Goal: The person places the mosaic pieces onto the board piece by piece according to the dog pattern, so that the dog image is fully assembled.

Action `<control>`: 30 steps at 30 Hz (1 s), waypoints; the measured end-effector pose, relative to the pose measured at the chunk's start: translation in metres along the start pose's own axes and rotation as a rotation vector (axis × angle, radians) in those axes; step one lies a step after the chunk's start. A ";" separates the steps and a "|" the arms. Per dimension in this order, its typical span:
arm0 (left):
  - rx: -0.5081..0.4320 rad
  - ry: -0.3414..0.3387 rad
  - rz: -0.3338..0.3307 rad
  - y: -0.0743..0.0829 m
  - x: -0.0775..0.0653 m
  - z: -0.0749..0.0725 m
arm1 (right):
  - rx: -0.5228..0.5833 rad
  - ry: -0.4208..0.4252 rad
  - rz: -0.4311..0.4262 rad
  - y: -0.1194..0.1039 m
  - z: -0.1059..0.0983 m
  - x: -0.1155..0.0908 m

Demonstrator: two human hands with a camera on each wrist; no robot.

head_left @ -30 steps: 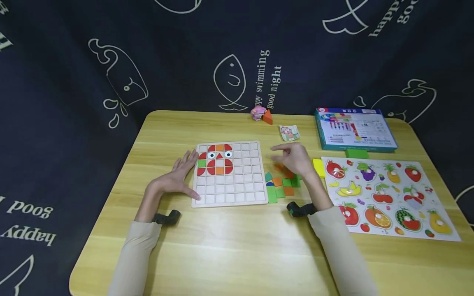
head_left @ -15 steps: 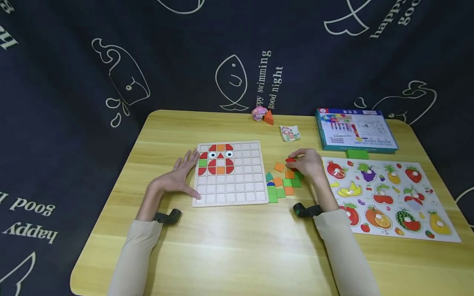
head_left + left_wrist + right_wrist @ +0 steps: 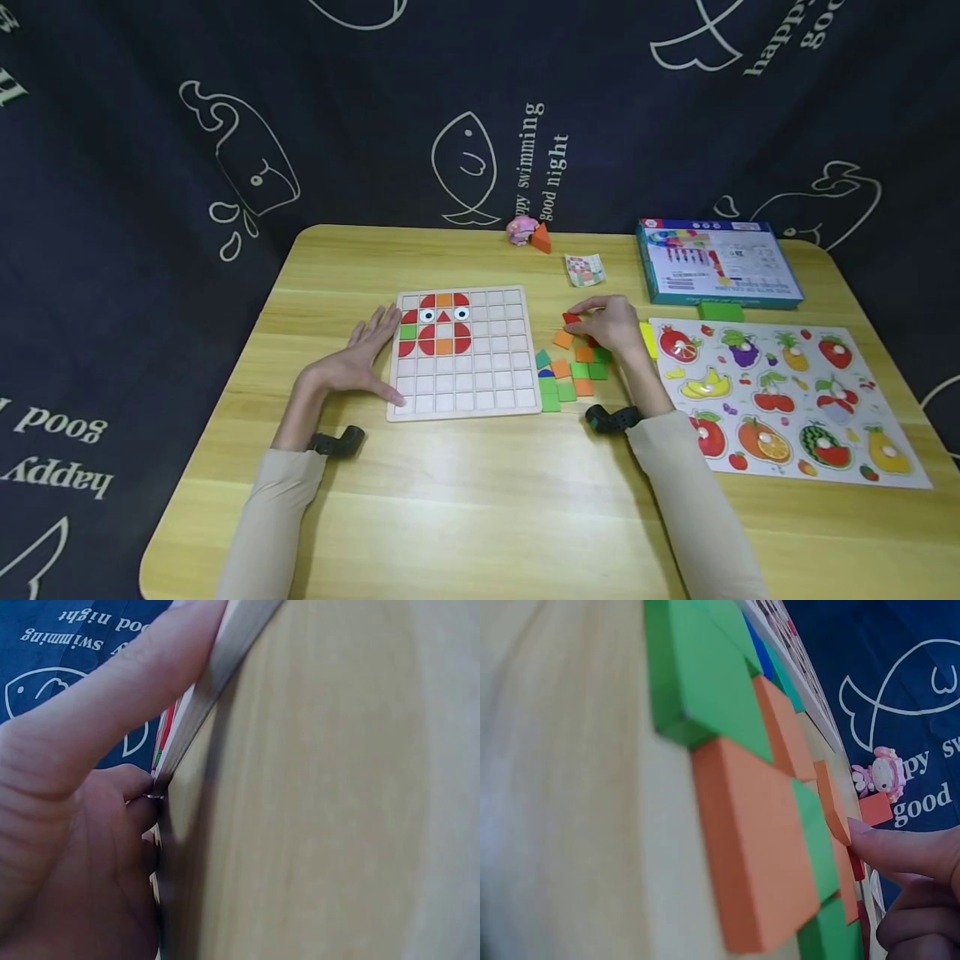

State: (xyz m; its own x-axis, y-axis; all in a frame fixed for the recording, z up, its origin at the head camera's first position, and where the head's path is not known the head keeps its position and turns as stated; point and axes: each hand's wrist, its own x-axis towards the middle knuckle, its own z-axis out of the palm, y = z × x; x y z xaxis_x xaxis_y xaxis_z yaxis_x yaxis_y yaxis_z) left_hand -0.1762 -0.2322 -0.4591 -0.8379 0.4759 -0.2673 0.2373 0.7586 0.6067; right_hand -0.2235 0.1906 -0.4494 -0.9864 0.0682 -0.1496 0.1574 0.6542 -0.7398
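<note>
A pale wooden grid board (image 3: 480, 387) carries red, orange, green and eye-marked tiles in its upper left, arranged like a face. Along its left edge rests my left hand (image 3: 351, 358), fingers spread and thumb on the lower left corner; the left wrist view has the thumb (image 3: 112, 697) lying along the board's side. To the right of the board, my right hand (image 3: 611, 323) pinches a red tile (image 3: 572, 318) between thumb and fingers. Below that hand lie loose tiles, among them an orange square (image 3: 563, 338) and a green square (image 3: 566, 392). The hand hides part of the pile.
A small picture card (image 3: 585, 270) lies behind the right hand. Farther right are a blue puzzle box (image 3: 723, 262), a green block (image 3: 722, 312) and a fruit peg puzzle (image 3: 787, 400). A pink figurine (image 3: 522, 229) and an orange wedge (image 3: 541, 238) sit at the back edge.
My right hand came down to the loose tiles, took hold of a red one and shifted it slightly left and away from me. The left hand stayed on the board.
</note>
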 end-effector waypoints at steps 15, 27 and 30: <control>0.025 -0.008 0.003 -0.001 0.002 0.000 | 0.133 -0.125 -0.083 -0.073 0.055 0.005; 0.028 -0.007 -0.015 -0.001 0.004 0.002 | 0.070 -0.118 -0.098 -0.092 0.087 0.008; 0.032 -0.007 -0.021 -0.002 0.002 0.001 | 0.105 -0.167 -0.111 -0.090 0.086 0.010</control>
State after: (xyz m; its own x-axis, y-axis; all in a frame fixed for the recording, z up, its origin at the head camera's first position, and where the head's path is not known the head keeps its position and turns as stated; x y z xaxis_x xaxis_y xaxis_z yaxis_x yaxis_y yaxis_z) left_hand -0.1780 -0.2324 -0.4621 -0.8394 0.4629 -0.2849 0.2357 0.7823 0.5766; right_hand -0.2437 0.0676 -0.4412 -0.9779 -0.1308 -0.1633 0.0611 0.5681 -0.8207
